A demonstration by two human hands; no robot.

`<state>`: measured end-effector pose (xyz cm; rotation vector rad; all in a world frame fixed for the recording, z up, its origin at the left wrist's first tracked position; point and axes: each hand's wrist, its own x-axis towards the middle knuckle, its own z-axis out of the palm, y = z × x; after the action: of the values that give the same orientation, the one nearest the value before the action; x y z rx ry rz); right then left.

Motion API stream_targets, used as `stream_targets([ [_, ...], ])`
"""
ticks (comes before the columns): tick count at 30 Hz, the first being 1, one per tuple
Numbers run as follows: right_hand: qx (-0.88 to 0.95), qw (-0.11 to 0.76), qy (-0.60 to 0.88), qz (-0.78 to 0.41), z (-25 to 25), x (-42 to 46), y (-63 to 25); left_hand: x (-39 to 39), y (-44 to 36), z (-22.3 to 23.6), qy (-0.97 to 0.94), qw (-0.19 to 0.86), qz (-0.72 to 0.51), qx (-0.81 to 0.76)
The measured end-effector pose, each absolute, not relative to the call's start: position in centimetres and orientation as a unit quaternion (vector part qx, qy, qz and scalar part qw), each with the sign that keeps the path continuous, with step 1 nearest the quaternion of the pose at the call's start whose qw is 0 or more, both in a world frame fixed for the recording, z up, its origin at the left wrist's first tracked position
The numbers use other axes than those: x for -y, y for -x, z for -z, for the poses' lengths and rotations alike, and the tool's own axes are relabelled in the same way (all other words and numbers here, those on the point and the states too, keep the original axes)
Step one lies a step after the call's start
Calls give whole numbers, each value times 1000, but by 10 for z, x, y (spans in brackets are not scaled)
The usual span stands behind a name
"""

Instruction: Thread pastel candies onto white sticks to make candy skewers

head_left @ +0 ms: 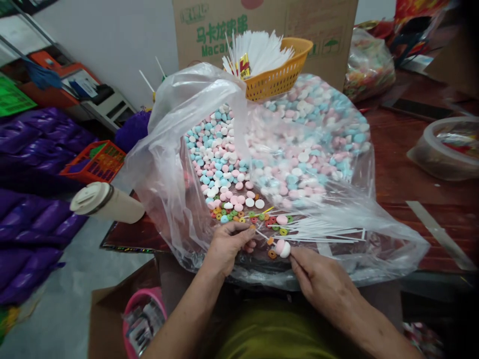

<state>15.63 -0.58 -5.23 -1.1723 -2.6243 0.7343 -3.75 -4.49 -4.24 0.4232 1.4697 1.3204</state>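
A thin white stick [262,233] lies between my hands, threaded with an orange candy ring [270,241] and a pink-and-white pair of round candies [282,248]. My left hand [230,244] pinches the stick's left end, where another small orange ring sits at the fingertips. Closed at the right end, my right hand [322,276] has its fingertips against the white candy; its exact grip is partly hidden. Just below the stick is a brown-orange ring [272,254]. Loose coloured rings [283,232] and a bundle of white sticks [322,230] lie beyond my hands.
A clear plastic bag [157,144] spreads over the table, with many pastel candies [224,149] in it. Behind stands a yellow basket [267,86] of white sticks, before a cardboard box [325,25]. A lidded cup [112,202] is left, a plastic tub [430,154] right.
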Motion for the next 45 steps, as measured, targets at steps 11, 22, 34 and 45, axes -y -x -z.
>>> stream_targets([
  [11,884,120,378,-248,47,8,-163,35,50,33,-141,620,-572,-518],
  [22,897,131,359,-220,45,8,-152,38,48,31,-171,574,-598,-533],
  [34,892,165,355,-227,47,9,-146,35,51,34,-118,619,-608,-483],
  [45,929,66,338,-136,36,11,-147,36,53,30,-303,516,-517,-612],
])
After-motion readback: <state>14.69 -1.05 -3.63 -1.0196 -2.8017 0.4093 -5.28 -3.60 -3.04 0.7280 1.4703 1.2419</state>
